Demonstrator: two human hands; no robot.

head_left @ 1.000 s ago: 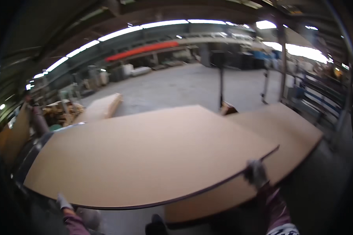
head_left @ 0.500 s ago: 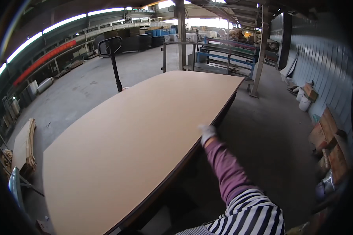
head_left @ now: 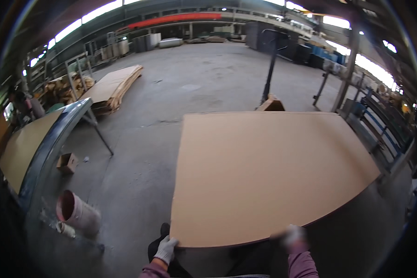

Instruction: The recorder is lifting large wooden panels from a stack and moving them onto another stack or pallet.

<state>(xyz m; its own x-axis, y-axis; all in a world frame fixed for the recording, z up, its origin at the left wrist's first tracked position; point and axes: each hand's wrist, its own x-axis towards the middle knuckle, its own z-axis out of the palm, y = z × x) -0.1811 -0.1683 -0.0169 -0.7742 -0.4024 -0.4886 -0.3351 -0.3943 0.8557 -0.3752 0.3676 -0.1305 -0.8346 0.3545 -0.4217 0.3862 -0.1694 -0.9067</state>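
Note:
A large flat tan board lies in front of me, its near edge running close to my body. My left hand, in a pale work glove, grips the board's near left corner with the fingertips at the edge. My right hand, also gloved, is at the near edge further right. Motion smears its fingers, so their hold cannot be made out. What bears the board is mostly hidden beneath it.
Behind the board stands a dark upright handle. To the left are a blue-edged table, a pinkish bucket, a small cardboard box and a stack of brown sheets. A metal rack stands at the right.
My view has swung left and down over the board's near end. The left hand has come into view at the corner; the right hand now appears blurred at the near edge.

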